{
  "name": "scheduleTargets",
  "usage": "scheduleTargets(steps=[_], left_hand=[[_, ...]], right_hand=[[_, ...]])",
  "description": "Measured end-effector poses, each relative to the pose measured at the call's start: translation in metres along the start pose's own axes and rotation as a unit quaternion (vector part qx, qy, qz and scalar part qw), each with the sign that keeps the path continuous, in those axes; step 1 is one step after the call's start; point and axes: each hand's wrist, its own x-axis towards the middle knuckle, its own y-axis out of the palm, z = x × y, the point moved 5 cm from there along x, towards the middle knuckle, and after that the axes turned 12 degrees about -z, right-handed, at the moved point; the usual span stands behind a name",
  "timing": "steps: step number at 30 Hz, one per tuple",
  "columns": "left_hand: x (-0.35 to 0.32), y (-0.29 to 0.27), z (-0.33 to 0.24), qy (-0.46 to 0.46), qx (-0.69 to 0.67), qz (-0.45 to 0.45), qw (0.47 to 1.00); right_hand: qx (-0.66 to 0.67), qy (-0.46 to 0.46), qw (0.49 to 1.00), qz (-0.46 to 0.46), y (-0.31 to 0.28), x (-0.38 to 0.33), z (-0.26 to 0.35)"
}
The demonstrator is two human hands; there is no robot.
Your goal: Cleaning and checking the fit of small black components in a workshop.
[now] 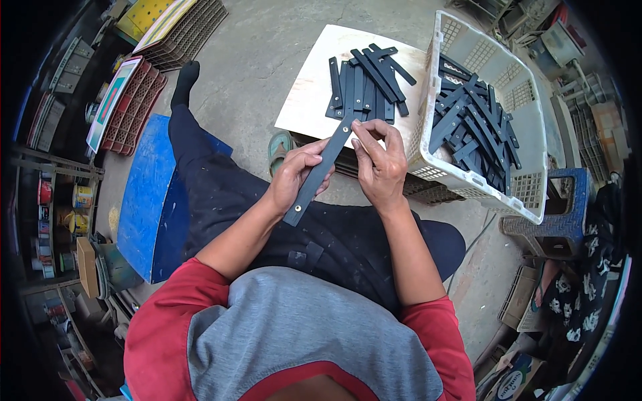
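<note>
My left hand is wrapped round a flat black strip, which slants up and to the right over my lap. A small round brass-coloured fitting shows near each end of it. At the strip's upper end is my right hand, thumb and fingers curled together beside the upper fitting. Whatever those fingers pinch, if anything, is too small to make out. Just beyond, a loose pile of similar black strips lies on a pale board.
Right of the board stands a white plastic crate with many more black strips in it. A blue box is by my left leg. Further right is a blue stool. Reddish-brown crates and loaded shelves line the left.
</note>
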Motion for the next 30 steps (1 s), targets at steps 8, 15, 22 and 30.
scheduleTargets(steps=[8, 15, 22, 30], left_hand=[[-0.001, 0.001, 0.0, 0.0, -0.004, 0.023, 1.0], [-0.001, 0.0, -0.001, 0.001, -0.008, 0.029, 1.0], [0.0, -0.005, 0.003, -0.008, -0.005, 0.016, 1.0], [0.001, -0.002, 0.006, -0.025, -0.021, 0.03, 0.999]], right_hand=[[-0.017, -0.005, 1.0, -0.021, -0.003, 0.001, -0.005], [-0.044, -0.008, 0.998, -0.033, -0.003, 0.001, -0.011], [-0.087, -0.026, 0.995, 0.036, 0.004, -0.003, 0.0], [-0.122, -0.036, 0.992, 0.021, 0.006, -0.005, -0.009]])
